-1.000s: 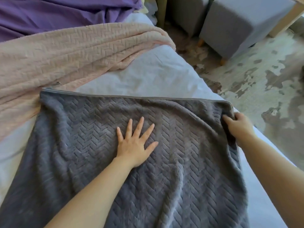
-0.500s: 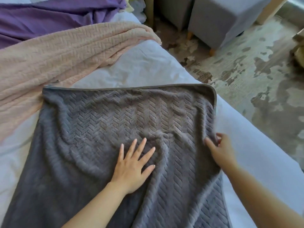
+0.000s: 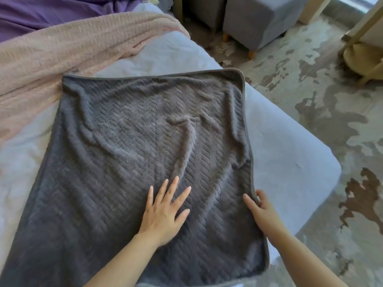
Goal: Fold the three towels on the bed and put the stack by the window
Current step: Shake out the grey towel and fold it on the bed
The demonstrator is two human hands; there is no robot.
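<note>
The left hand (image 3: 163,212) lies flat, fingers spread, on the grey towel (image 3: 134,146); the right hand (image 3: 262,212) pinches its right hem.

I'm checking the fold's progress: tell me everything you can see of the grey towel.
The grey towel is plush, herringbone-textured, with a thin hemmed border. It lies spread and wrinkled on the bed, far left corner against the pink towel. The left hand rests flat on it; the right hand pinches its right edge.
</note>
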